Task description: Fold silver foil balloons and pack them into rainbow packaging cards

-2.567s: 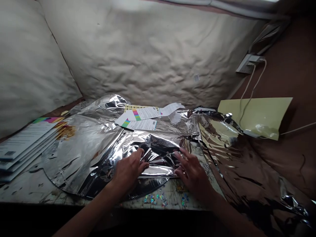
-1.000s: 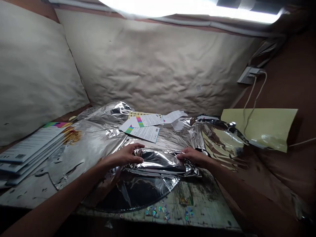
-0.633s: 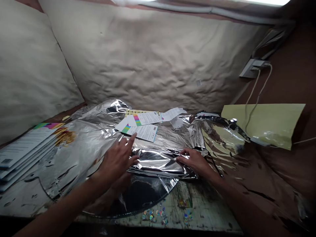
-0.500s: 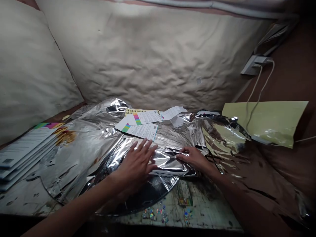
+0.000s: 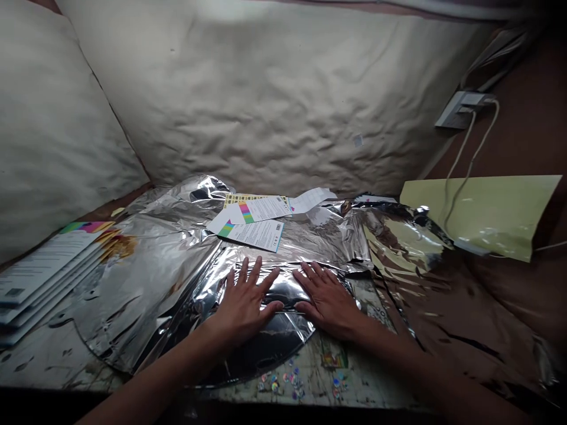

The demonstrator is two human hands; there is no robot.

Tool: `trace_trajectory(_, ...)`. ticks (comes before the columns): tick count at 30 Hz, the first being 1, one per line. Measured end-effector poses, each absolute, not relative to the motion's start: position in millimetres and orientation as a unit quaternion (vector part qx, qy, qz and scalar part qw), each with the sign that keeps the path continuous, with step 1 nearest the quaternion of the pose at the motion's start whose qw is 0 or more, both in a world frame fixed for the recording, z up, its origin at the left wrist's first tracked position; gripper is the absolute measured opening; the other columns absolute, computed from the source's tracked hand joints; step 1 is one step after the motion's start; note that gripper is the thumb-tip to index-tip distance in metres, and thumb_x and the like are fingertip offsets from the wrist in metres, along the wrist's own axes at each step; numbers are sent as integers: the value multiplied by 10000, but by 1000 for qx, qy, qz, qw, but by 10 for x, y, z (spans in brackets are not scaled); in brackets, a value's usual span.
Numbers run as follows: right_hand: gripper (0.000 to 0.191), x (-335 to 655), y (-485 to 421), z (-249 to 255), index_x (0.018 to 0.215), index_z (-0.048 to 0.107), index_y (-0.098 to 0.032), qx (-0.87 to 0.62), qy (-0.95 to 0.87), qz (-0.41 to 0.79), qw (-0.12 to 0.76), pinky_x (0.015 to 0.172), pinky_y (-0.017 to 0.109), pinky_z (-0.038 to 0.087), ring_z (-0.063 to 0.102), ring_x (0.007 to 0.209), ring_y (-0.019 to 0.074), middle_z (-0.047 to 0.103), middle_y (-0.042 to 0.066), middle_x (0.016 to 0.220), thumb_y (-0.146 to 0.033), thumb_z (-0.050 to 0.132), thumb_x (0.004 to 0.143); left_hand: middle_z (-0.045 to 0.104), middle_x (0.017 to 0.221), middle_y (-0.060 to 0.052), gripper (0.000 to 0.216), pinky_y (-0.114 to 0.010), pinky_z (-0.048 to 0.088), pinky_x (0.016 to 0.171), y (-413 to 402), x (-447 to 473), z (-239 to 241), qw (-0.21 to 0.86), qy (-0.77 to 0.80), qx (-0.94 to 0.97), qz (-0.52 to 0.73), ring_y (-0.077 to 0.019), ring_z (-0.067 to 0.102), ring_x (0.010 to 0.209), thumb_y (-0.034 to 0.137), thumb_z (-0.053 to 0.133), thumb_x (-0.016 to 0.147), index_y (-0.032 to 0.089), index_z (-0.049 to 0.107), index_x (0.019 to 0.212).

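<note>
A folded silver foil sheet (image 5: 283, 289) lies on the worktable (image 5: 310, 378) in front of me, on top of a larger round-edged foil piece (image 5: 133, 295). My left hand (image 5: 245, 298) lies flat on the left half of the fold, fingers spread. My right hand (image 5: 325, 295) lies flat on the right half, fingers stretched out. The two hands rest side by side, thumbs almost meeting. Neither hand holds anything.
Printed cards with coloured stripes (image 5: 254, 221) lie on the foil behind the hands. A stack of leaflets (image 5: 39, 271) sits at the left edge. Crumpled foil (image 5: 407, 248) and a yellow-green sheet (image 5: 482, 212) lie right. A wall socket with cables (image 5: 463, 109) hangs above. Shiny confetti bits (image 5: 292, 381) dot the front edge.
My hands let go of the foil's edges. The left moved right and flattened on the fold; the right slid in from the right end and now lies flat beside it.
</note>
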State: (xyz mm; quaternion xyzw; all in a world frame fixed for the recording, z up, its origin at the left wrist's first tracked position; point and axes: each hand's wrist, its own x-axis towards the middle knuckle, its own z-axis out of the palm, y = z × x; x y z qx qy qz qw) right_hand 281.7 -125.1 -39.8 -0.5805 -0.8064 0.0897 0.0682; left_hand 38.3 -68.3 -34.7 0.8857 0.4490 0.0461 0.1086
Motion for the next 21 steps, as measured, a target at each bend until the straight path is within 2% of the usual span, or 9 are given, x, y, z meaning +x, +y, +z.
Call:
trace_trajectory(7,769,2725,-1272,-307,1558,221,-219,-618,-776,109,57,1190,516,160,76,1500,311,137,147,1623,-658,373,945,171,1625,-138,723,-710,95,1084,-643,366,-326,103,433,894,48,-472,75,1466,683,418,896,376,255,1529)
trace_trajectory(10,735,2626,-1560,-60,1530,309,-181,-623,-765,154,49,1169,536,228,133,1487,343,180,172,1608,-627,395,953,174,1630,-91,568,-671,73,1116,-588,278,-210,90,382,918,45,-435,96,1476,545,474,933,399,383,1474)
trace_trajectory(13,616,2683,-1950,255,1513,344,-234,-569,-781,244,81,1104,466,392,365,1417,291,359,133,1551,-545,407,984,224,1623,-38,413,-599,77,1155,-592,151,-113,78,326,940,58,-342,130,1493,402,398,993,400,497,1393)
trace_trajectory(15,471,2821,-2137,380,1489,379,-278,-537,-791,262,134,1070,388,447,502,1325,209,503,75,1466,-370,372,1027,284,1603,-46,428,-574,121,1161,-632,80,-100,105,303,946,41,-311,175,1488,429,363,1004,378,463,1418)
trace_trajectory(16,451,2897,-2197,392,1469,412,-281,-527,-799,242,160,1080,378,438,506,1319,190,529,58,1444,-264,354,1022,303,1595,-55,451,-569,143,1159,-657,55,-105,123,293,948,27,-308,188,1485,454,371,999,366,434,1437)
trace_trajectory(18,530,3008,-2276,314,1450,450,-260,-505,-828,173,174,1131,426,377,406,1396,211,468,65,1494,-116,388,944,294,1597,-66,494,-563,161,1159,-707,30,-115,141,278,950,10,-315,177,1486,467,412,984,350,390,1463)
trace_trajectory(21,709,2974,-2374,63,1506,362,-252,-436,-886,122,102,1173,497,289,236,1473,274,269,73,1596,-115,531,832,309,1586,-67,483,-548,193,1150,-784,48,-101,129,242,961,26,-333,196,1474,431,471,969,356,421,1443)
